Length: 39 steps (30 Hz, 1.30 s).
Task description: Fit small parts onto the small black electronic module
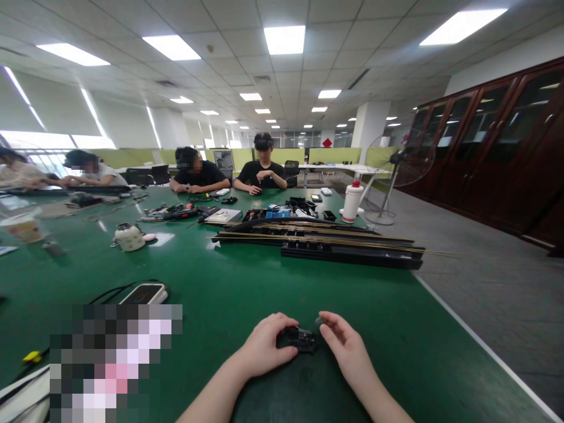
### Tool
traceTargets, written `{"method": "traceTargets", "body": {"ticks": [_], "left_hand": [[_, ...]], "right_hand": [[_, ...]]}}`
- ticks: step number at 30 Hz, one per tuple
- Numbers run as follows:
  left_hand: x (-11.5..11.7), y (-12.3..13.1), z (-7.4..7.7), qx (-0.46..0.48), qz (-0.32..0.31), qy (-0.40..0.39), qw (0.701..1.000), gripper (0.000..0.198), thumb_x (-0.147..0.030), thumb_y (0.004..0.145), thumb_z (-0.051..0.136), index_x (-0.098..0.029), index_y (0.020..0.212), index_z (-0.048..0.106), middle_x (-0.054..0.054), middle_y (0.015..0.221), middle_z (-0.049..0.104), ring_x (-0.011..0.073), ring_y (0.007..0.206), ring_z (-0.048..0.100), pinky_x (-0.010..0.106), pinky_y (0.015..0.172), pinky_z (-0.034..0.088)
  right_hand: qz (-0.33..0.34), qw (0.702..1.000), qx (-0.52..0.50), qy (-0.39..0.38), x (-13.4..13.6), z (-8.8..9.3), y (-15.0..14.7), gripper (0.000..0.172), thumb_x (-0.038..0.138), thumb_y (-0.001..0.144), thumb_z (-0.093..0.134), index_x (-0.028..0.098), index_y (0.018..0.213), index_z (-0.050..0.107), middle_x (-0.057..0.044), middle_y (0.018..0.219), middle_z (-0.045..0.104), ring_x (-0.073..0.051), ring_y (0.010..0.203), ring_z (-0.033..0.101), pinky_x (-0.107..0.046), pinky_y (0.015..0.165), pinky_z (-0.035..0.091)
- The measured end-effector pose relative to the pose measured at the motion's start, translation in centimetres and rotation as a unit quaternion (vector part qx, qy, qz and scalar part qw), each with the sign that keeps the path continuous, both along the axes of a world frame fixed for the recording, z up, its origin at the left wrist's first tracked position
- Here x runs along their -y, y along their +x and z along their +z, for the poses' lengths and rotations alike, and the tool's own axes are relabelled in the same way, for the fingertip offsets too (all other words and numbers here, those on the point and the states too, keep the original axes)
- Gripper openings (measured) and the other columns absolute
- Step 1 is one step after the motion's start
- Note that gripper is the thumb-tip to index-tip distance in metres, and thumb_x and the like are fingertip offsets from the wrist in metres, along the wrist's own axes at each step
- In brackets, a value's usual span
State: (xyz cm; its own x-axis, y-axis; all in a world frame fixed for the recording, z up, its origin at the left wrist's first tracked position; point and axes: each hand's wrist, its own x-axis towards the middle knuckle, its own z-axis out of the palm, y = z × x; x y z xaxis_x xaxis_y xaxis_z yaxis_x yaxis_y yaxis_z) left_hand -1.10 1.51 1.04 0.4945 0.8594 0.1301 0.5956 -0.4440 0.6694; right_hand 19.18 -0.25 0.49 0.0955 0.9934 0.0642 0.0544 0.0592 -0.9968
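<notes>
Down at the near edge of the green-topped desk (229,276), well on this side of the stack of long black rails with brass-coloured rods (317,242), the left hand (264,348) is curled around a small black mechanical part (300,339). Its fingers are closed on the part's left end, holding it down on the desk. The right hand (346,348) sits at the part's other end, thumb and forefinger pinched on a tiny grey piece (318,320) just above the part's right corner. Nearer than the rails and off to their left, a white-cased phone with a dark screen (145,292) lies flat, with a black cable beside it. Left of the rails stands a round white lidded pot (129,237). By the rails' far right end there's a white plastic bottle with a red cap (353,201), any label too small to read. Beyond the rails a person in a black shirt wearing a dark headset (263,171) sits at the desk, with another person in black (198,175) alongside.
</notes>
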Motion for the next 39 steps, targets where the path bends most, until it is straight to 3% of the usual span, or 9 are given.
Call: {"method": "traceTargets", "body": {"ticks": [5, 12, 22, 39], "left_hand": [[0.1, 0.1, 0.2, 0.001, 0.004, 0.002, 1.0, 0.041, -0.023, 0.069, 0.065, -0.022, 0.109, 0.06, 0.003, 0.103, 0.062, 0.0218, 0.097, 0.055, 0.033, 0.09, 0.042], [0.2, 0.3, 0.4, -0.007, 0.009, 0.003, 1.0, 0.041, -0.024, 0.069, 0.065, -0.022, 0.109, 0.06, 0.003, 0.1, 0.063, 0.0214, 0.093, 0.056, 0.032, 0.085, 0.044], [0.1, 0.2, 0.2, -0.008, 0.003, 0.005, 1.0, 0.041, -0.025, 0.069, 0.064, -0.023, 0.11, 0.06, 0.004, 0.101, 0.063, 0.0219, 0.095, 0.056, 0.033, 0.087, 0.044], [0.1, 0.2, 0.0, -0.017, 0.011, 0.018, 1.0, 0.039, -0.028, 0.071, 0.064, -0.023, 0.11, 0.06, 0.003, 0.102, 0.063, 0.0219, 0.095, 0.056, 0.033, 0.087, 0.044]], "right_hand": [[-0.047, 0.996, -0.073, -0.017, 0.1, 0.4, 0.0, 0.049, 0.053, 0.058, 0.072, 0.02, 0.094, 0.067, -0.009, 0.099, 0.071, -0.028, 0.097, 0.063, -0.043, 0.091, 0.046], [-0.066, 0.993, -0.097, -0.026, 0.0, -0.3, 0.5, 0.055, 0.057, 0.062, 0.069, 0.018, 0.102, 0.065, -0.008, 0.099, 0.07, -0.025, 0.094, 0.063, -0.039, 0.089, 0.048], [-0.088, 0.984, -0.154, -0.022, -0.4, -1.4, 0.8, 0.049, 0.054, 0.068, 0.066, 0.02, 0.102, 0.064, -0.007, 0.093, 0.069, -0.022, 0.082, 0.063, -0.035, 0.073, 0.051], [-0.103, 0.979, -0.173, -0.032, -0.5, -1.0, 0.6, 0.046, 0.052, 0.066, 0.068, 0.021, 0.1, 0.065, -0.006, 0.092, 0.068, -0.021, 0.079, 0.063, -0.034, 0.071, 0.052]]}}
